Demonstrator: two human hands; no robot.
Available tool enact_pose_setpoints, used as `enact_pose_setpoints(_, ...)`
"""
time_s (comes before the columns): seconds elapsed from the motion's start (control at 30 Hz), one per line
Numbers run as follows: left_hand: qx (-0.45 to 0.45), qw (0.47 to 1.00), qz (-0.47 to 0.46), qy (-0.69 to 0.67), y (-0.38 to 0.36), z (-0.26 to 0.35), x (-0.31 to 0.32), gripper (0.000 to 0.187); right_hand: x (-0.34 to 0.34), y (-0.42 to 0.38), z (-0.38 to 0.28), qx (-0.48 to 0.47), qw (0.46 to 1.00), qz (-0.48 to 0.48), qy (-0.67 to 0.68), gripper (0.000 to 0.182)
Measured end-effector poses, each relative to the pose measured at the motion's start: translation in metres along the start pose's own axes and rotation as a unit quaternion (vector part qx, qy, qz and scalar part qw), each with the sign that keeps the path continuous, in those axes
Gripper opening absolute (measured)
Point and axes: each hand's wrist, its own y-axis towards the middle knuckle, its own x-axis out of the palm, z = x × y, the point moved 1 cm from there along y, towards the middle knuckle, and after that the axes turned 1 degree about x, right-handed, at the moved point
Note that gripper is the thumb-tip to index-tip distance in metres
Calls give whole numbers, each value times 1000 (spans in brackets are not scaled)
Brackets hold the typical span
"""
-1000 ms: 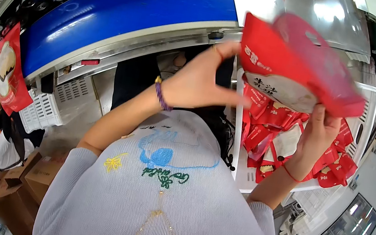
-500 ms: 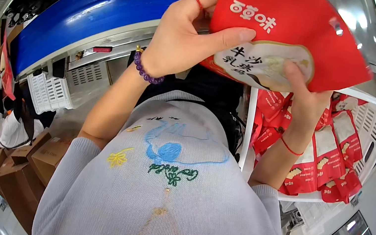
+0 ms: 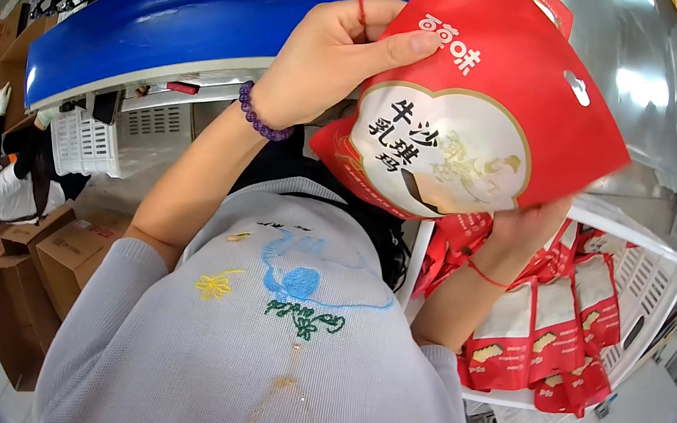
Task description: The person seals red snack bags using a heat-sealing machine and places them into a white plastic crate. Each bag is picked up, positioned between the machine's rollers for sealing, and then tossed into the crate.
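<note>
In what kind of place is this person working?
Probably a food-packing workshop: a blue conveyor-like surface, a white crate full of small red packets, and brown cardboard boxes near a co-worker suggest it.

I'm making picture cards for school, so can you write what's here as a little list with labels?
Left hand: grips big red bag, thumb in front
Right hand: at the bag's lower edge, partly hidden
White crate: on the right, holds red-and-white packets
Blue surface: ahead, towards the left
Cardboard boxes: lower left
</note>
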Motion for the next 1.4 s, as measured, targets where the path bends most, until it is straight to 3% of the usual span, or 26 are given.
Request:
enact_pose_setpoints(0.03,7,1000,7,-2,2,-1,1,29,1,7,-2,1,1000,-10,-2,57)
enact_pose_setpoints(0.1,5,995,83,55,6,-9,2,25,4,21,-5,-68,988,-18,-136,38)
enact_pose_setpoints(0.13,73,976,119,170,9,-14,0,19,5,25,-4,-117,963,38,-239,31)
enact_pose_setpoints(0.17,78,975,123,169,16,-17,-5,19,7,29,-4,-120,963,32,-240,31)
enact_pose_setpoints(0.2,197,918,139,315,24,-16,-9,18,10,33,-7,-212,897,66,-382,27)
enact_pose_setpoints(0.23,305,825,153,449,28,-16,-10,18,12,37,-10,-299,800,96,-511,25)
enact_pose_setpoints(0.27,253,858,185,407,33,-21,-8,22,9,44,-12,-315,781,106,-529,19)
enact_pose_setpoints(0.3,256,856,194,405,41,-25,-7,22,11,54,-17,-321,780,98,-528,19)
enact_pose_setpoints(0.37,138,914,189,331,60,-36,-10,31,18,79,-23,-221,879,92,-413,18)
enact_pose_setpoints(0.4,57,949,193,243,67,-35,-5,37,17,93,-21,-201,901,91,-373,23)
enact_pose_setpoints(0.57,5,977,200,75,98,-41,-14,27,5,165,-20,-169,902,57,-394,32)
enact_pose_setpoints(0.63,-41,978,204,-27,102,-37,-21,27,20,174,-20,-171,875,6,-453,32)
enact_pose_setpoints(0.67,-25,973,227,-31,106,-38,-26,29,27,176,-17,-152,895,-21,-419,32)
enact_pose_setpoints(0.83,-4,964,255,69,95,-28,-49,26,45,180,1,-143,902,-59,-403,36)
enact_pose_setpoints(1.03,7,937,295,184,70,-15,-74,32,70,165,13,-42,931,-98,-350,42)
enact_pose_setpoints(1.17,7,909,278,310,41,3,-82,37,73,166,7,-59,922,-109,-367,47)
enact_pose_setpoints(1.3,165,763,357,513,-29,34,-119,26,123,150,44,-35,900,-135,-412,46)
enact_pose_setpoints(1.37,248,767,359,471,-51,49,-113,24,138,133,50,-40,873,-142,-465,33)
enact_pose_setpoints(1.4,259,780,350,449,-59,59,-100,23,135,127,50,-11,904,-199,-377,25)
